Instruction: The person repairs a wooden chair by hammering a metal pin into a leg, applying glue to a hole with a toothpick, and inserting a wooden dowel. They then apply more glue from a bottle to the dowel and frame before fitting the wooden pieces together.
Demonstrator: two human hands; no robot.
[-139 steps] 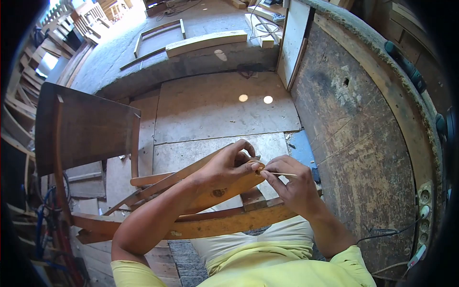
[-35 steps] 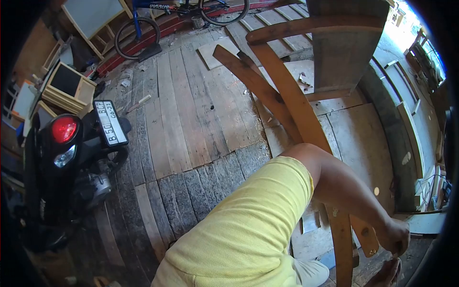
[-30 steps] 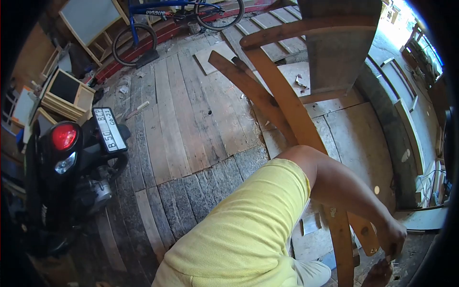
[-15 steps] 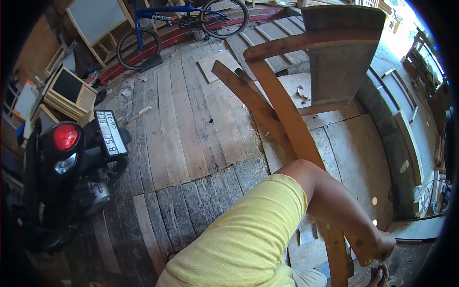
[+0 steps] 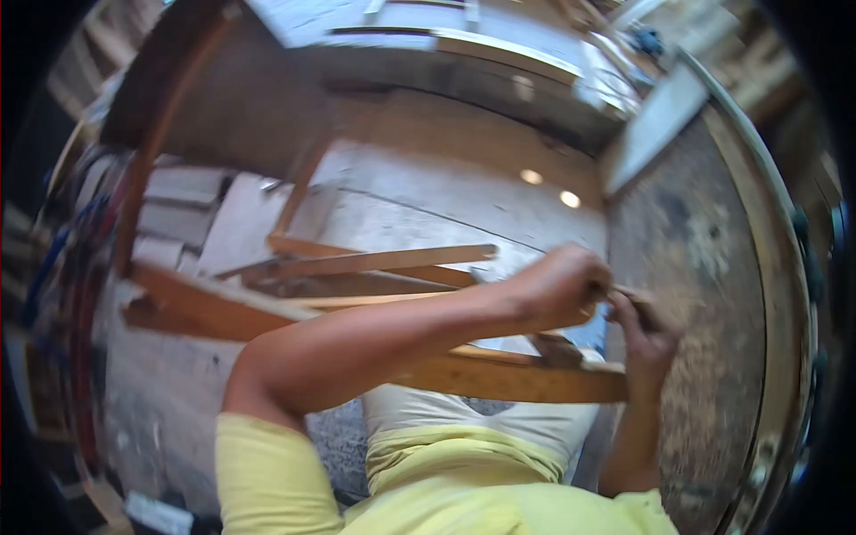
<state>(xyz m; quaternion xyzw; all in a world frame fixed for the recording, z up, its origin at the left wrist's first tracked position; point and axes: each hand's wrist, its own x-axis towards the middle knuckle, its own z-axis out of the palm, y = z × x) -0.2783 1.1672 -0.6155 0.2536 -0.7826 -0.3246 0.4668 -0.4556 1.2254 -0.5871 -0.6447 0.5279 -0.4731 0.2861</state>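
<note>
A brown wooden chair frame point(image 5: 535, 379) lies across my lap, with one curved rail near my right wrist. Above this rail, my left hand point(image 5: 566, 283) reaches over with its fingers curled shut. Close against it, my right hand point(image 5: 649, 343) is closed too, thumb and fingers pinched together. Something thin and brownish seems to lie between the two hands, but blur and the fingers hide what it is. The chair's dark back panel point(image 5: 223, 116) stands at the upper left, joined to the frame by wooden side pieces.
To the right is a worn wooden board point(image 5: 704, 312) with a raised edge. Grey floor panels point(image 5: 410, 214) lie beyond the frame, with a low dark wall point(image 5: 428, 76) behind them. A licence plate point(image 5: 159, 513) shows at the lower left.
My view has swung to the right and down. Both hands, earlier at the lower right edge, now show near the middle right, close together. The bicycle has shifted to the blurred left edge.
</note>
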